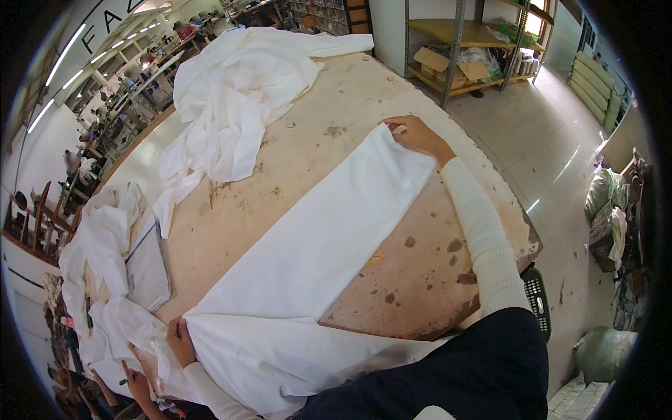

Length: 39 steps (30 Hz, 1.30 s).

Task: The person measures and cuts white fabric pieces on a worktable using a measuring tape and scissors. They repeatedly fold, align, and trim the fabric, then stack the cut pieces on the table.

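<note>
A length of white cloth (315,231) is laid diagonally across the pale, stained tabletop (420,276), its far end turned toward the upper right and its near part gathered in loose folds against the dark clothing at the lower edge. It can be judged light, soft and limp, easily creased and not fragile, so it would best be held by its corners and kept taut between two points (stains on the table being a likely risk to so white a fabric). The far corner is pinched by the right hand (416,136), its fingers drawn nearly together over the edge. The left-hand edge, where a fold begins, is held by the left hand (180,341) between thumb and fingertips, with little gap seen. Around this one cloth, two further heaps of white fabric can be counted: a far heap (231,98) and a left heap (105,224). Beside the latter, one flat, clear-covered packet (149,269) is set down. At the lower left, one slim dark tool (124,381) is held in a co-worker's hand (140,386). Beyond the table, one metal-framed shelf unit (458,31) is seen, with at least one cardboard box (434,63) placed on it.
</note>
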Each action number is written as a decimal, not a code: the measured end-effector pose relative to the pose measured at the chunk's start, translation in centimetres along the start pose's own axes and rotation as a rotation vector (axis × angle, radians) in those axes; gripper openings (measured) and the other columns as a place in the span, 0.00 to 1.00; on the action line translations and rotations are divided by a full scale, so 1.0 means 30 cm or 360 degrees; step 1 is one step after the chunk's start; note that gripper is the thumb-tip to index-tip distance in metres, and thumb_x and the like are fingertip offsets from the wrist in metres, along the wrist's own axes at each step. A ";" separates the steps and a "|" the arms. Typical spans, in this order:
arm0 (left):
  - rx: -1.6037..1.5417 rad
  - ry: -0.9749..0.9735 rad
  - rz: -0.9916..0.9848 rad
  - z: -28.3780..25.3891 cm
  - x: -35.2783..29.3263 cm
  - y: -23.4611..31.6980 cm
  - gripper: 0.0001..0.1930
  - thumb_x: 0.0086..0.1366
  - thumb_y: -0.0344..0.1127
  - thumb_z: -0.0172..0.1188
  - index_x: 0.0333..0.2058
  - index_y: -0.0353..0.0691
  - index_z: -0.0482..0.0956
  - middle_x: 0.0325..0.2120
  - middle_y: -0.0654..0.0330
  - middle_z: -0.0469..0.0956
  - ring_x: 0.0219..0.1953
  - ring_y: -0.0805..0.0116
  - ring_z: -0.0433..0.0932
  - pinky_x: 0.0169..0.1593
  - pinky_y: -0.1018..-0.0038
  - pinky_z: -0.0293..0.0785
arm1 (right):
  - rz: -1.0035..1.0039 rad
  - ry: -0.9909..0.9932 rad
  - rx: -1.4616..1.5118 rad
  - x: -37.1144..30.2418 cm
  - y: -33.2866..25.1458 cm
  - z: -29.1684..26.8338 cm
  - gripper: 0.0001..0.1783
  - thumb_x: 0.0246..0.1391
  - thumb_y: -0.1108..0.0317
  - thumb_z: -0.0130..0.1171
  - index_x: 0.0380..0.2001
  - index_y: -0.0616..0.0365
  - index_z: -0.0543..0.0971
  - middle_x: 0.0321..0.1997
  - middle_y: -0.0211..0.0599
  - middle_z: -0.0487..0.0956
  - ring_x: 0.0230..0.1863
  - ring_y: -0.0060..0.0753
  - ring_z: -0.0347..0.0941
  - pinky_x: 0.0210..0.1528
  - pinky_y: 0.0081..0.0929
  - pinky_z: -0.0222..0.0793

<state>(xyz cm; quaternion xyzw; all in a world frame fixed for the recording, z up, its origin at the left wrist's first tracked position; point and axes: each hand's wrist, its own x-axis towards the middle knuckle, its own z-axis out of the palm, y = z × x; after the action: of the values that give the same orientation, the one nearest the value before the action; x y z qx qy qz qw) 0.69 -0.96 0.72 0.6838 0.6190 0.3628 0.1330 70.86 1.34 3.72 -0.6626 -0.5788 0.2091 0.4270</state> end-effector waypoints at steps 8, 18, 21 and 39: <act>0.0033 0.0003 0.0078 -0.003 -0.003 0.003 0.08 0.62 0.31 0.53 0.32 0.30 0.75 0.25 0.59 0.74 0.28 0.71 0.69 0.36 0.78 0.66 | 0.0034 0.0059 0.0534 0.028 0.000 -0.100 0.07 0.49 0.77 0.52 0.30 0.63 0.79 0.26 0.31 0.77 0.17 0.19 0.69 0.18 0.17 0.65; 0.0025 -0.0014 -0.0036 -0.007 -0.008 0.010 0.08 0.63 0.31 0.53 0.32 0.30 0.75 0.25 0.59 0.74 0.29 0.71 0.70 0.37 0.77 0.67 | 0.0519 -0.0059 -0.0176 0.024 -0.033 -0.030 0.23 0.55 0.51 0.53 0.27 0.65 0.79 0.33 0.46 0.78 0.38 0.36 0.73 0.43 0.32 0.67; 0.0007 -0.0060 0.0003 0.023 0.028 0.011 0.08 0.63 0.31 0.53 0.33 0.30 0.75 0.26 0.58 0.75 0.30 0.70 0.71 0.38 0.77 0.68 | 0.0350 0.0231 -0.0620 -0.001 0.022 -0.017 0.22 0.54 0.51 0.53 0.26 0.62 0.79 0.36 0.47 0.75 0.41 0.40 0.71 0.46 0.40 0.64; 0.0060 -0.0103 0.0083 0.021 0.021 -0.007 0.11 0.64 0.35 0.53 0.34 0.31 0.76 0.28 0.55 0.76 0.33 0.68 0.72 0.40 0.75 0.68 | 0.0344 -0.0175 -0.1390 -0.364 -0.043 -0.140 0.29 0.59 0.40 0.39 0.61 0.35 0.62 0.69 0.27 0.53 0.70 0.36 0.45 0.68 0.53 0.27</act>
<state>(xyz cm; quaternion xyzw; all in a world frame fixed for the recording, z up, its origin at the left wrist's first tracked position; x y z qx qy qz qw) 0.94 -0.16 0.34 0.7135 0.6029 0.3321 0.1306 70.70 -10.38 4.71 -0.8251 -0.5622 0.0235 0.0517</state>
